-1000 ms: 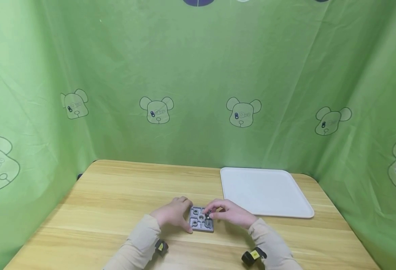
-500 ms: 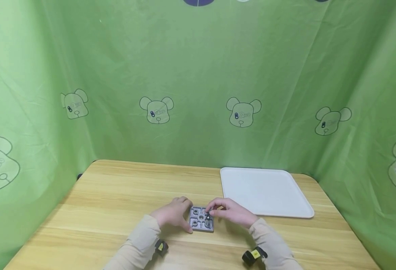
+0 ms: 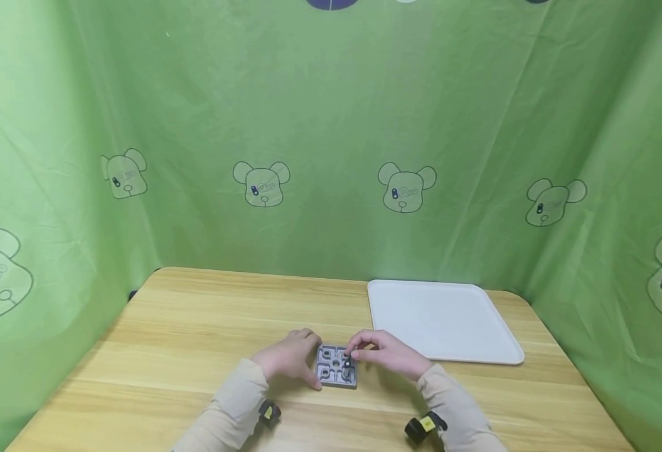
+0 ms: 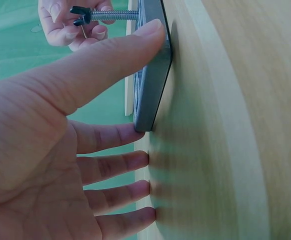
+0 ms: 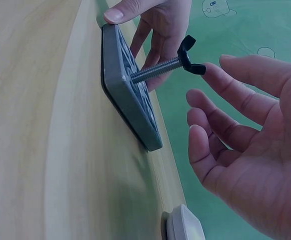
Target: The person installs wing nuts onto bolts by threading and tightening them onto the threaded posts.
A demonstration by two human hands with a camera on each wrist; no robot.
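Observation:
A square grey plate [image 3: 326, 365] with recessed holes lies on the table. My left hand [image 3: 290, 355] holds it by two edges, between thumb and index finger; its other fingers are spread, tips at the tabletop in the left wrist view. A wing screw [image 5: 158, 70] with a silver thread and black wings stands upright in the plate's near right hole, much of its thread exposed. The index fingertip of my right hand [image 5: 258, 117] is right at one wing. The right thumb is apart from the screw, and the other fingers are loosely bent.
A white tray [image 3: 440, 320] lies at the back right of the wooden table [image 3: 206, 320], behind the right hand. A green curtain [image 3: 331, 125] with bear prints encloses the back and sides.
The right hand has shifted slightly up and away from the screw, so more of the black wings shows. The left hand and plate stay put.

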